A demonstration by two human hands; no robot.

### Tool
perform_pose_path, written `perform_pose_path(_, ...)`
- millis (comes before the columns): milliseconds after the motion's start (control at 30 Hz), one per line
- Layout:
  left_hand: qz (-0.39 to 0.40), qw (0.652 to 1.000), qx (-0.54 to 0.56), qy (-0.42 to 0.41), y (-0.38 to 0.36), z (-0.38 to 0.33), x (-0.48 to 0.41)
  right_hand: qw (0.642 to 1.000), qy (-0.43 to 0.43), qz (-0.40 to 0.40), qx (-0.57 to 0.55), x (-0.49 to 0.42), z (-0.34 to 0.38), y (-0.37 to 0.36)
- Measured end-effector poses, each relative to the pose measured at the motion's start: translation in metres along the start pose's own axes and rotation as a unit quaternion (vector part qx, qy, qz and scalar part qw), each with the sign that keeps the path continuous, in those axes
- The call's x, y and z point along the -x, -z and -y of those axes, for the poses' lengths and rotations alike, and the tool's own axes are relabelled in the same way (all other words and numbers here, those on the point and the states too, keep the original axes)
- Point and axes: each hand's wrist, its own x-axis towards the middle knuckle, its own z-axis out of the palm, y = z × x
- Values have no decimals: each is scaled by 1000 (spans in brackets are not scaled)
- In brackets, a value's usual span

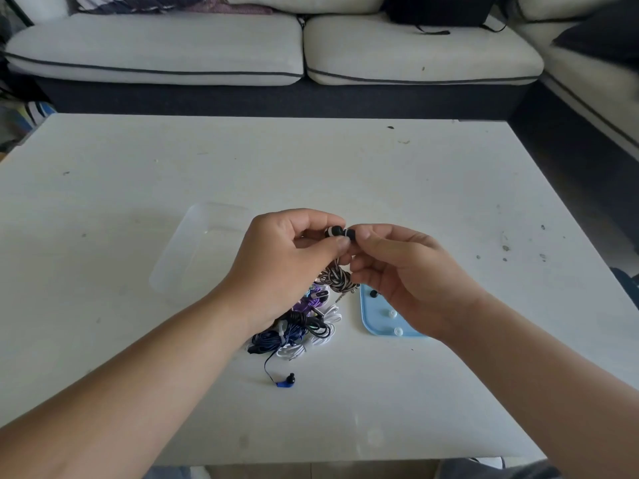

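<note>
We hold a black earbud with a white band above the middle of the white table, raised off the surface and just in front of the heap of cables. Our left hand pinches the earbud between thumb and forefinger, and its other fingers curl in behind. Our right hand meets it from the other side, thumb and forefinger closed on the black ear tip at the earbud's end, so the two hands nearly touch. From the earbud a striped cable, braided in black and pale bands, hangs in a knotted bundle between our palms, with its metal plug low near the table. Beneath our wrists lies a pile of earphones in black, white, dark blue and purple, tangled together. One blue earbud trails out of it toward us on its own cord. Just right of the pile sits a light blue tray, partly under our right hand, with a small black tip and two white tips on it. To the left, a clear plastic box rests on the table, partly behind our left hand. A pale sofa with dark piping runs along the far side.
</note>
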Motion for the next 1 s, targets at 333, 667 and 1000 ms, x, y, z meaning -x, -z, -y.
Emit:
perform_pose_path(333,11,1000,-5,20,4,3,0,998,-38,27,43,-2,-4,5)
perform_pose_path(667,-129,991,-33,-19,56,-15,-24,993,-42,-35,108,-21,-12,-26)
perform_pose_path(1000,-123,905,-407,25,126,29,-54,993,-45,2,109,-46,-34,-85)
